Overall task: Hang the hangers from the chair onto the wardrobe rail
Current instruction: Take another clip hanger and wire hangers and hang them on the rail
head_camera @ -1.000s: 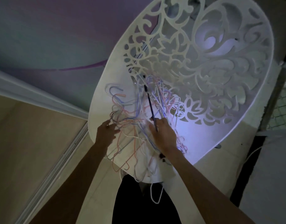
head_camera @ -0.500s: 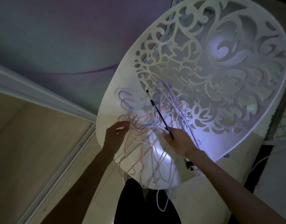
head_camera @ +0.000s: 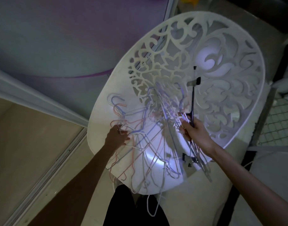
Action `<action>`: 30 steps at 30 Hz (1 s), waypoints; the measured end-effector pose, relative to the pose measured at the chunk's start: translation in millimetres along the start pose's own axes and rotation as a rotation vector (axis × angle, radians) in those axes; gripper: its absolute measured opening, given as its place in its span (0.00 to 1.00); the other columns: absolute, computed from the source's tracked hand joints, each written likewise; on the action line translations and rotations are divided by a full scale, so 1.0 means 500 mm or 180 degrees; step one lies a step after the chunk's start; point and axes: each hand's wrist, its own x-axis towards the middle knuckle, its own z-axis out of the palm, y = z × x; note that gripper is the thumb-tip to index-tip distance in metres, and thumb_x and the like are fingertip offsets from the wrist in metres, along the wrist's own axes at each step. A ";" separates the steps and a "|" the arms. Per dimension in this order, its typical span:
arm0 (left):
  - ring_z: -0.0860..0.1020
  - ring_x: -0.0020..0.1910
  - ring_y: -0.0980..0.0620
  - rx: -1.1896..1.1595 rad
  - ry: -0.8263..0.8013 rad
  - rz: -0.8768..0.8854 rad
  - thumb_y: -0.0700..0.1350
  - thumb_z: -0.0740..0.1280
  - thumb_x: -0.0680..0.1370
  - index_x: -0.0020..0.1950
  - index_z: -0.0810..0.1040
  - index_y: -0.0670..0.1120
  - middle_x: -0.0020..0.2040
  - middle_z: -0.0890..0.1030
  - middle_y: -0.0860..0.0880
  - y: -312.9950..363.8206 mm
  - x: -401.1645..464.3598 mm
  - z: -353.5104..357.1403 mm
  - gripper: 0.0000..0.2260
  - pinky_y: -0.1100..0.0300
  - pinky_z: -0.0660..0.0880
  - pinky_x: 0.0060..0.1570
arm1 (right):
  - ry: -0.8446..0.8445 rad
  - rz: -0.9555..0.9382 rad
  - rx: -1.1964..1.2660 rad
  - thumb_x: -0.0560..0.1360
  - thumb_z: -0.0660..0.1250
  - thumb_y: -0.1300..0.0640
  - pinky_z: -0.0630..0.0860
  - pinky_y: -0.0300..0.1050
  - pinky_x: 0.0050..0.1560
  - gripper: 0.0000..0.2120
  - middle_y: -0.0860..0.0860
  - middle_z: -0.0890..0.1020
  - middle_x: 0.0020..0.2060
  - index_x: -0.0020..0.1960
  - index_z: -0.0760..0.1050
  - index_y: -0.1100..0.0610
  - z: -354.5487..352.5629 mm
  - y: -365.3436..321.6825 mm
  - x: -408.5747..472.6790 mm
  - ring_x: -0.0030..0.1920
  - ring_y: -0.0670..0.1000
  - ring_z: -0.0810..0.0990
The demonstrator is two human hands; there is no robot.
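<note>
A tangled heap of thin wire hangers (head_camera: 148, 132) in white, blue and pink lies on the seat of a white chair (head_camera: 97, 121) with a carved openwork back. My right hand (head_camera: 194, 132) grips a black clip hanger (head_camera: 192, 101) by its bar, together with a few wire hangers, and holds it upright over the seat. My left hand (head_camera: 117, 136) rests on the left part of the heap, fingers curled round hanger wires near their hooks. No wardrobe rail is in view.
A sliding door track (head_camera: 47, 168) runs along the floor at the left beside a beige panel (head_camera: 18, 136). A mesh grille (head_camera: 280, 124) stands at the right. My dark trouser leg (head_camera: 132, 209) is below the chair's front edge.
My right hand has lifted the black clip hanger from lying slanted on the heap to nearly upright and moved right. My left hand has stayed on the left side of the heap.
</note>
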 end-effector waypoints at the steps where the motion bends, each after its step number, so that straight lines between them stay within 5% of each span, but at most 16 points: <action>1: 0.78 0.21 0.64 0.0110 0.0039 0.0014 0.35 0.67 0.75 0.64 0.70 0.39 0.49 0.81 0.40 -0.001 0.000 -0.005 0.18 0.69 0.74 0.21 | 0.0038 -0.0018 0.0066 0.81 0.56 0.60 0.60 0.34 0.21 0.12 0.46 0.69 0.21 0.39 0.68 0.54 -0.012 -0.014 -0.004 0.19 0.43 0.62; 4: 0.81 0.27 0.55 0.0112 0.0061 0.0087 0.38 0.73 0.68 0.62 0.73 0.38 0.41 0.81 0.42 0.015 -0.001 -0.021 0.23 0.60 0.80 0.33 | 0.0069 -0.0059 0.0161 0.81 0.55 0.64 0.58 0.32 0.19 0.07 0.49 0.69 0.23 0.46 0.70 0.60 -0.065 -0.061 -0.017 0.18 0.43 0.61; 6: 0.83 0.42 0.41 0.0311 0.0239 0.0247 0.45 0.72 0.62 0.62 0.74 0.40 0.47 0.82 0.39 0.015 0.006 -0.029 0.29 0.45 0.79 0.50 | -0.0038 0.0011 0.0068 0.80 0.55 0.66 0.58 0.32 0.19 0.06 0.53 0.67 0.25 0.48 0.70 0.60 -0.104 -0.082 -0.026 0.18 0.44 0.61; 8: 0.80 0.51 0.36 0.0754 0.0374 0.0405 0.46 0.74 0.66 0.62 0.74 0.42 0.54 0.81 0.38 0.007 0.011 -0.033 0.26 0.40 0.76 0.55 | -0.0137 0.0053 -0.0072 0.80 0.55 0.67 0.58 0.33 0.18 0.09 0.54 0.67 0.26 0.45 0.70 0.58 -0.130 -0.094 -0.036 0.19 0.45 0.61; 12: 0.78 0.57 0.37 0.1080 0.0307 0.0544 0.44 0.72 0.72 0.67 0.71 0.41 0.60 0.78 0.39 0.013 -0.017 -0.029 0.25 0.44 0.75 0.57 | -0.0141 0.0160 -0.0269 0.79 0.57 0.67 0.58 0.31 0.19 0.15 0.54 0.67 0.26 0.38 0.70 0.53 -0.126 -0.100 -0.062 0.19 0.42 0.62; 16: 0.66 0.70 0.40 0.1326 0.0499 0.0362 0.45 0.69 0.75 0.74 0.58 0.38 0.71 0.67 0.37 0.063 -0.083 -0.025 0.33 0.51 0.62 0.69 | 0.0053 0.0178 -0.0227 0.78 0.60 0.67 0.61 0.28 0.20 0.13 0.46 0.70 0.22 0.39 0.73 0.53 -0.108 -0.107 -0.085 0.19 0.38 0.65; 19: 0.72 0.63 0.40 0.1142 0.0815 0.1144 0.38 0.70 0.73 0.69 0.68 0.38 0.65 0.72 0.38 0.127 -0.164 -0.016 0.25 0.57 0.67 0.63 | -0.0021 -0.0051 -0.0360 0.78 0.61 0.64 0.61 0.30 0.21 0.13 0.47 0.71 0.24 0.38 0.74 0.50 -0.099 -0.141 -0.112 0.21 0.40 0.64; 23: 0.75 0.49 0.48 0.0326 -0.0428 0.1464 0.33 0.73 0.69 0.59 0.74 0.44 0.50 0.77 0.49 0.233 -0.286 0.004 0.21 0.77 0.71 0.37 | -0.0125 -0.0253 -0.0224 0.79 0.60 0.64 0.61 0.30 0.21 0.12 0.45 0.70 0.22 0.41 0.74 0.52 -0.063 -0.200 -0.154 0.21 0.40 0.64; 27: 0.76 0.60 0.51 0.0155 -0.1630 0.0318 0.53 0.75 0.68 0.72 0.64 0.48 0.66 0.75 0.48 0.319 -0.386 0.001 0.36 0.63 0.76 0.52 | -0.0153 -0.0388 -0.0140 0.81 0.56 0.61 0.61 0.33 0.20 0.13 0.46 0.69 0.21 0.38 0.69 0.58 -0.005 -0.259 -0.193 0.18 0.41 0.64; 30: 0.76 0.62 0.50 0.0092 -0.1389 0.0371 0.67 0.74 0.56 0.74 0.61 0.47 0.69 0.72 0.47 0.342 -0.423 -0.002 0.53 0.61 0.74 0.53 | -0.0301 -0.0439 -0.0068 0.82 0.52 0.60 0.61 0.34 0.21 0.17 0.46 0.68 0.21 0.35 0.65 0.57 0.047 -0.304 -0.232 0.18 0.42 0.63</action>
